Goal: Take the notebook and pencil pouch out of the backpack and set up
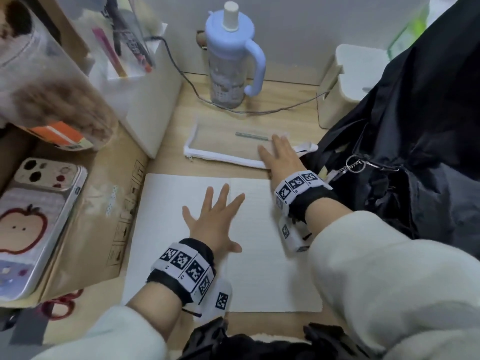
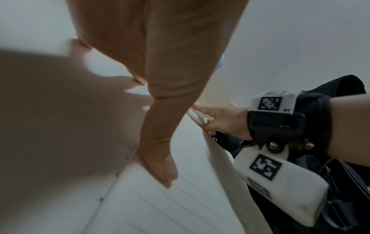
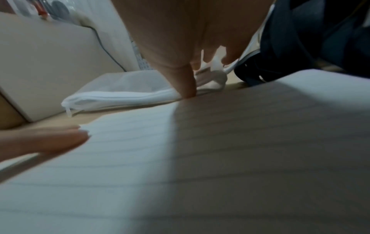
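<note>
On notebook (image 1: 259, 255), seemingly flat left hand (image 1: 213, 222).

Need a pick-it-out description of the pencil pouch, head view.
Start at the open lined notebook in the desk's middle. Just behind it, before the blue handled bottle, lies the pencil pouch, the right hand resting on its right end. It alone is flat, see-through and white-edged, one pen inside.

At the back of the desk (image 1: 285, 94) stood a lavender-lidded water bottle (image 1: 230, 58) with a side handle, a grey cable (image 1: 187, 81) curling round its base. To the right sat a white lidded box (image 1: 345, 81). On the left, a cardboard box (image 1: 88, 229) carried a phone in an apple-print case (image 1: 33, 224), and red-handled scissors (image 1: 58, 305) poked out just below it.
</note>
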Tool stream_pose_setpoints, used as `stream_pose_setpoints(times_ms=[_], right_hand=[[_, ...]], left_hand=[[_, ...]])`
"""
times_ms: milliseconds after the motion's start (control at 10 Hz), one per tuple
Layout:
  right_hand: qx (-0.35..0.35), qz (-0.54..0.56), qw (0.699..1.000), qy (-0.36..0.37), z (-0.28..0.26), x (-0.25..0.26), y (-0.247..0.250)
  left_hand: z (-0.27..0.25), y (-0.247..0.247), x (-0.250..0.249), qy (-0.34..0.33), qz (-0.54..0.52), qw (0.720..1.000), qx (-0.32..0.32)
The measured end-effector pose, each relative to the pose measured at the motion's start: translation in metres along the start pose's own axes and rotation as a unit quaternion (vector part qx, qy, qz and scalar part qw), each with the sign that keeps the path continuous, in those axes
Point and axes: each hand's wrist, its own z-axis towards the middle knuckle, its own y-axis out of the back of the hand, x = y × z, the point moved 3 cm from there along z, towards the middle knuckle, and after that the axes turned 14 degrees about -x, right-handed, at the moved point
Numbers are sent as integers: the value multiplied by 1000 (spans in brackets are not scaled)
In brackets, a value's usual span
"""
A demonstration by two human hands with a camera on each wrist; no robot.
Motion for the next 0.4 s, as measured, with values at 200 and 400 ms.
stream_pose_setpoints(times_ms=[200,400], right_hand=[[-65,90,993,-46,-17,-5,11],[-144,378,911,-84,-56,-8,72]], left_hand=[[-4,8,-6,5,5,1000,-3],[-13,16,-21,32,17,999,-18]])
